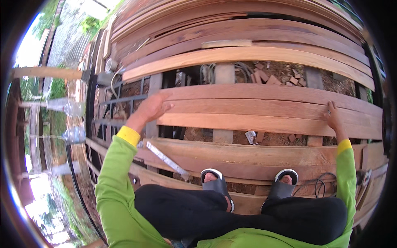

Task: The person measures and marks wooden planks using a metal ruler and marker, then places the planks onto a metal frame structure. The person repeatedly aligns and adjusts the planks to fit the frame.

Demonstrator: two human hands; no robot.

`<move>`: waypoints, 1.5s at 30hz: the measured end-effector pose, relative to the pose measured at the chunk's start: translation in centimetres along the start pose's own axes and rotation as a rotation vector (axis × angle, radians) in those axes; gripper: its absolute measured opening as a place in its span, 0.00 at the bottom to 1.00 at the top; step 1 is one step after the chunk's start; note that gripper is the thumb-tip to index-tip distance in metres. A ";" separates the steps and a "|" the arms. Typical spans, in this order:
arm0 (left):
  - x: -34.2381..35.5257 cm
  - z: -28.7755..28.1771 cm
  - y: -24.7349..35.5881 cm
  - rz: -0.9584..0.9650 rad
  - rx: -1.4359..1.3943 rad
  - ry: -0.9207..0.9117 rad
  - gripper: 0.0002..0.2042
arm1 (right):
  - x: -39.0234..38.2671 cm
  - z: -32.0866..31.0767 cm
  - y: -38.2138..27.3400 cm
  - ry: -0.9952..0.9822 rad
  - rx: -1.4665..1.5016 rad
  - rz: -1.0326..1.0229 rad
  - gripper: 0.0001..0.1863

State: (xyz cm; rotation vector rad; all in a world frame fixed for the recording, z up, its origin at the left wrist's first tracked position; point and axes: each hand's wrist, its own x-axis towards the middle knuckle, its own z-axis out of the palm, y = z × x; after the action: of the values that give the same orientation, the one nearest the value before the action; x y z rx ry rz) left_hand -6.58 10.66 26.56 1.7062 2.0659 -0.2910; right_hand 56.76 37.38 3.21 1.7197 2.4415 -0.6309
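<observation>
Three reddish-brown wooden boards (248,105) lie side by side across the joists in front of me. My left hand (152,108) grips them at their left end, thumb and fingers on the wood. Toward the right end, my right hand (332,117) holds the same boards, its fingertips near the seam between the far and middle ones. Parts of the fingers on both hands are hidden. A metal square (167,159) rests slantwise on the nearer planks (248,155), left of my sandalled feet.
Beyond a gap, a lighter plank (256,56) lies before more stacked boards (269,31). Concrete supports (224,74) show between boards, with broken bricks (269,78) and coiled hose (209,73) below. A black cable (320,186) lies near my right foot. Black metal framing (124,101) stands left.
</observation>
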 end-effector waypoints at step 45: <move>-8.4 32.3 -5.3 -0.770 -1.647 0.684 0.14 | -4.5 -13.6 -21.1 -0.056 -0.190 -0.596 0.16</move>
State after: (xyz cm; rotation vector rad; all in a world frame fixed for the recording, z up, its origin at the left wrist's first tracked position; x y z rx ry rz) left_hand -4.03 -11.80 1.37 -0.0551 2.0168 1.5110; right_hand 41.23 32.63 22.92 0.8829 2.8611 -0.4566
